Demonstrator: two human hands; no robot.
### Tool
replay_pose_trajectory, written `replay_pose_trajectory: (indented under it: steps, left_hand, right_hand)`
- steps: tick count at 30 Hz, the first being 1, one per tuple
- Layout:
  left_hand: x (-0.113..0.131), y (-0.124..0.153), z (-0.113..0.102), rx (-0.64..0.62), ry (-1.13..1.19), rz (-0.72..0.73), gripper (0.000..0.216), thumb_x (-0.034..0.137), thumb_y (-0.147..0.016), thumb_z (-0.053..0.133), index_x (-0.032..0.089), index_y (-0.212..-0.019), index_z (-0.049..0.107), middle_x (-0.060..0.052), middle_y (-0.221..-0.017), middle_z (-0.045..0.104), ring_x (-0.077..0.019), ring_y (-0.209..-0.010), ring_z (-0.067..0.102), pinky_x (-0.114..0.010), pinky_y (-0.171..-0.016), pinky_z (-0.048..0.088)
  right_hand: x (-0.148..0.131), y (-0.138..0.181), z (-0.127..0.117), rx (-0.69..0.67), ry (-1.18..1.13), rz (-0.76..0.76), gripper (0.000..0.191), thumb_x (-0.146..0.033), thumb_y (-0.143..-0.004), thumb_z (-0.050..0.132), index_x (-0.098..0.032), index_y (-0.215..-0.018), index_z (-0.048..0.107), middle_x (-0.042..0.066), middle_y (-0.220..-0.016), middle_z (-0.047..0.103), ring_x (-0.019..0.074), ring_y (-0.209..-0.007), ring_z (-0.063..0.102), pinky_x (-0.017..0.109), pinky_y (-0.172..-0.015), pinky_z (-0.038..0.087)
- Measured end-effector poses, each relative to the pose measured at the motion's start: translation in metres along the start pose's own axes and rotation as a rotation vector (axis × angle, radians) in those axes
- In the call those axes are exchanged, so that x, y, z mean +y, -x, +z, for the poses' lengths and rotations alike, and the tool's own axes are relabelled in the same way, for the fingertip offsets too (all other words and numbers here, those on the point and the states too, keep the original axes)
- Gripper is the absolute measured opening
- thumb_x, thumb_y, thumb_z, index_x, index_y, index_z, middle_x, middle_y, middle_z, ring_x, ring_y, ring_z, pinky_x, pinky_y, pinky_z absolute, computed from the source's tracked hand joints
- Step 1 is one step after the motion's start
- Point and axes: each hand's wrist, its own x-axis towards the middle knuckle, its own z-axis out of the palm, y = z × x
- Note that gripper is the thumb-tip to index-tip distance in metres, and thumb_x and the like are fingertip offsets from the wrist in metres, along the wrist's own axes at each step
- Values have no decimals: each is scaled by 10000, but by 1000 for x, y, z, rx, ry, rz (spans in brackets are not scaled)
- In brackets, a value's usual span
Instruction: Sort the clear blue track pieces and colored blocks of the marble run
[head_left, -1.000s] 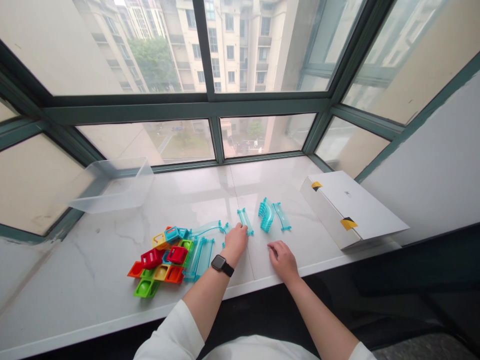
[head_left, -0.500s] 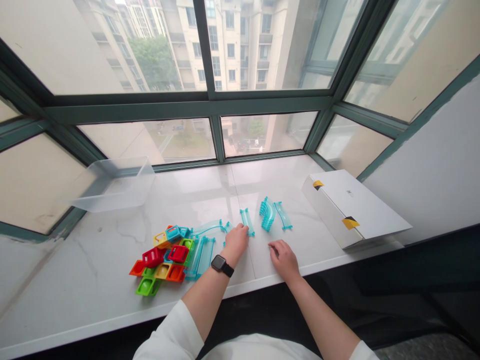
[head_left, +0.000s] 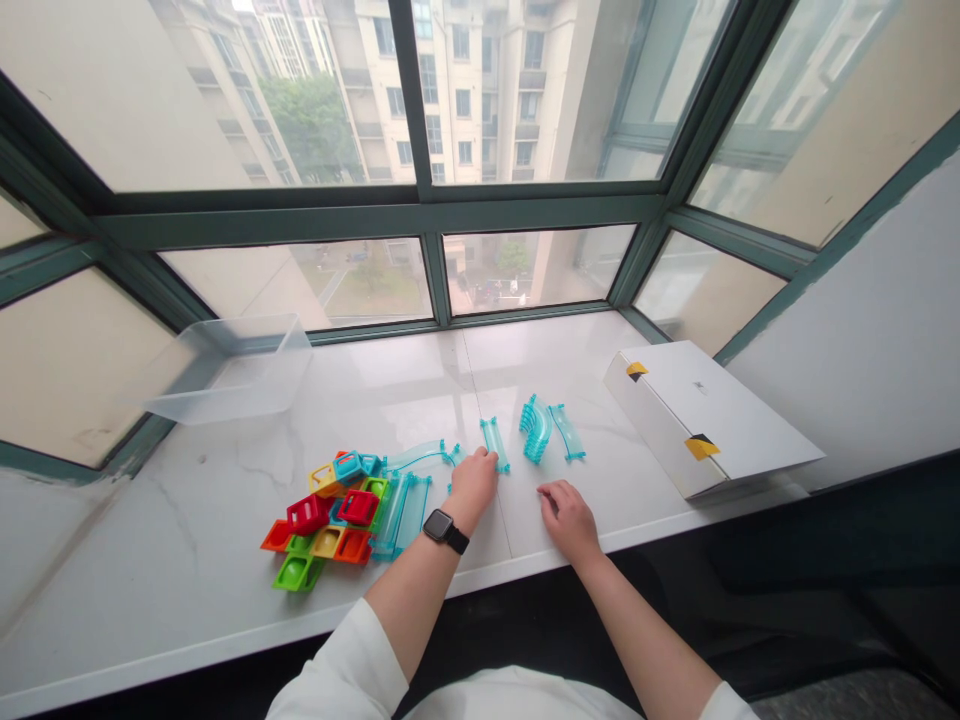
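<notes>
My left hand (head_left: 474, 488), with a black watch (head_left: 445, 531) on the wrist, rests on the white marble sill. Its fingertips are right next to a straight transparent teal track piece (head_left: 494, 444) and holding nothing. A curved teal track (head_left: 420, 455) lies just left of those fingers. My right hand (head_left: 570, 521) rests loosely on the sill, empty, below two curved teal track pieces (head_left: 535, 428). Left of my hands is a heap of colourful plastic marble-run blocks (head_left: 322, 521), beside two straight teal tracks (head_left: 401, 516).
A transparent plastic bin (head_left: 229, 370) stands at the left of the sill. A white cardboard box (head_left: 701, 415) with yellow-and-black tape lies at the right. The sill's front edge runs below my forearms, and a green-framed window rises behind it.
The view has shifted slightly, and the objects have moved only with it. Both hands stay almost where they were, and nothing has been picked up or let go.
</notes>
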Motion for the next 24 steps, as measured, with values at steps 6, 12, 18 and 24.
replay_pose_trajectory:
  steps: [6, 12, 18, 24]
  left_hand:
    - [0, 1, 3, 19, 11, 2, 213, 173, -994, 517, 199, -1150, 660, -132, -1188, 632, -271, -1050, 698, -349, -813, 541]
    - [-1, 20, 0, 96, 59, 13, 338, 243, -1013, 545, 262, -1349, 575, -123, -1359, 556, -250, -1090, 678, -332, -831, 545]
    - [-33, 81, 22, 290, 257, 149, 304, 303, -1058, 440, 293, -1307, 615, -76, -1247, 664, -199, -1017, 690, -301, -871, 537]
    - [-77, 149, 62, 264, 233, 108, 298, 300, -1035, 409, 269, -1009, 703, -51, -842, 717, -194, -787, 681, -307, -754, 525]
  right_hand:
    - [-1, 0, 0, -1, 8, 4, 240, -200, -963, 487, -239, -1037, 712, 79, -1029, 719, 248, -973, 676, 369, -871, 549]
    - [1, 0, 0, 6, 5, 2, 239, -202, -959, 487, -240, -1030, 711, 82, -1026, 719, 252, -979, 678, 375, -882, 547]
    - [3, 0, 1, -7, -6, 0, 243, -215, -974, 476, -240, -1041, 708, 88, -1037, 718, 258, -985, 673, 395, -909, 545]
    - [4, 1, 2, -1, -4, -22, 248, -243, -977, 479, -242, -1034, 720, 92, -1020, 722, 266, -990, 672, 405, -914, 546]
